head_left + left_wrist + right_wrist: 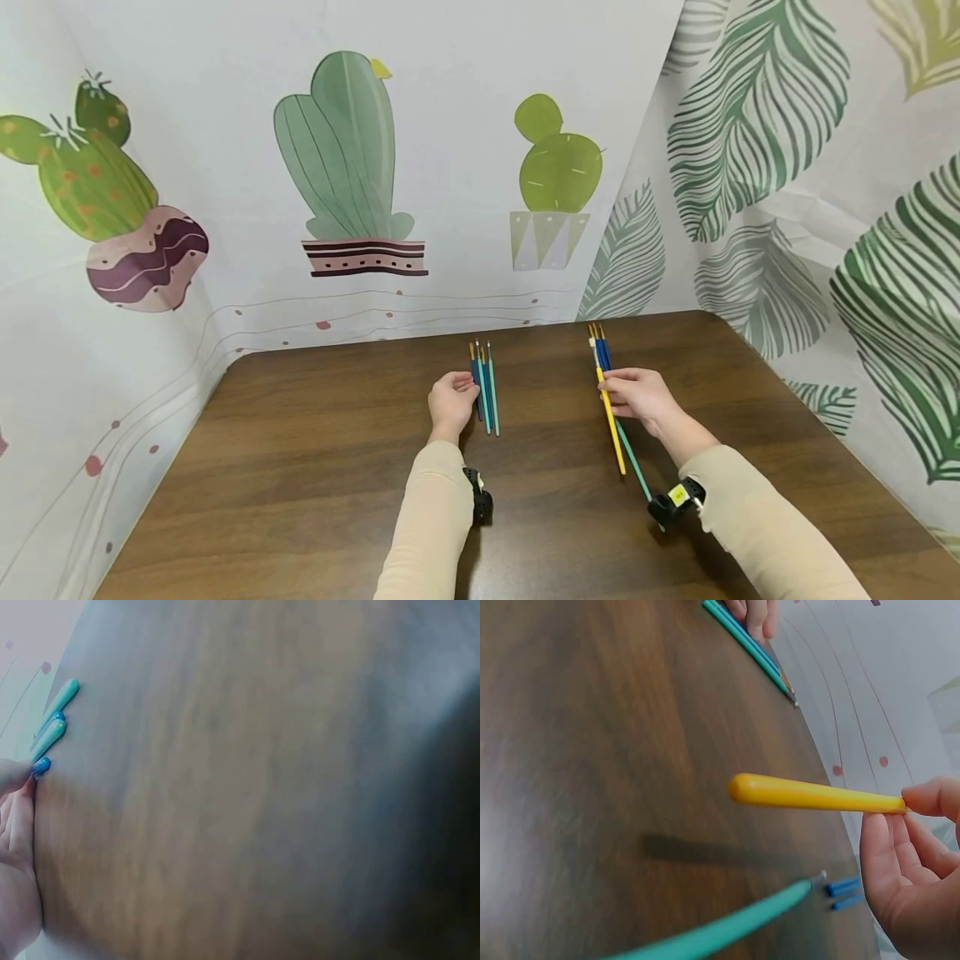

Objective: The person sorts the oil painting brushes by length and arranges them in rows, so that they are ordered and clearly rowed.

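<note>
My right hand (643, 400) pinches a yellow paintbrush (612, 425) with pale bristles between thumb and fingers. In the right wrist view, the yellow handle (810, 793) is lifted over the table and casts a shadow there. Below it lie a long green paintbrush (634, 462) and blue paintbrushes (606, 357) with brown bristles. Left of these, my left hand (452, 407) pinches the leftmost blue paintbrush (476, 367) of a small row. Beside that brush lie teal paintbrushes (493, 400) and another blue one, roughly side by side, bristles toward the wall.
The brown wooden table (315, 467) runs back to a wall hanging (465, 167) printed with cacti and leaves. Black wrist cameras sit on both forearms; the right camera (671, 504) overlaps the green brush's near end in the head view.
</note>
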{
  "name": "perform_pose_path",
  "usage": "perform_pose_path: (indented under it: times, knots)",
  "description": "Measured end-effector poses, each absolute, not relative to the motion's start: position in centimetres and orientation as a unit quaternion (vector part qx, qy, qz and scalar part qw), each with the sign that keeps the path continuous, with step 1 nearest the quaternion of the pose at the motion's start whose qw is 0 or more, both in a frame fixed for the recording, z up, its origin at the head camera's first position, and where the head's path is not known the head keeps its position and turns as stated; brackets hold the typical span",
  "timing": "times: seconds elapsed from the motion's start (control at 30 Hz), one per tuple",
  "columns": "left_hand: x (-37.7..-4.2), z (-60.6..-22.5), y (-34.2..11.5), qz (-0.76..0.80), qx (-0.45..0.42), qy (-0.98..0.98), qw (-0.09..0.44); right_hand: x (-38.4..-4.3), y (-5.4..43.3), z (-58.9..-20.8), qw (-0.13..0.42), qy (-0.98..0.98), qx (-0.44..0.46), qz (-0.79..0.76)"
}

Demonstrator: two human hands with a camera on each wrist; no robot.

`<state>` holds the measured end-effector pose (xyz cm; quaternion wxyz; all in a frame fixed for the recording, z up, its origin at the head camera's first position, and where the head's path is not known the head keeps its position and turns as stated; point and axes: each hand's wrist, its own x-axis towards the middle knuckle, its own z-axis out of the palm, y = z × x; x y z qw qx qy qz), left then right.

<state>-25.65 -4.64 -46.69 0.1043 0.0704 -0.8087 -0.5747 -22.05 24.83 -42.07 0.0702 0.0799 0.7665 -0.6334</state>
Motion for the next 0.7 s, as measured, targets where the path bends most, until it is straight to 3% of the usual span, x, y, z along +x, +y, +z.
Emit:
perform_pose_path:
  times: [0.7]
  knots:
    - [-26.0,-47.0,-4.7,-0.582,0.077,-0.804,0.093,-18.9,28.5,-43.3,0.088,0.781,0.08,-0.613]
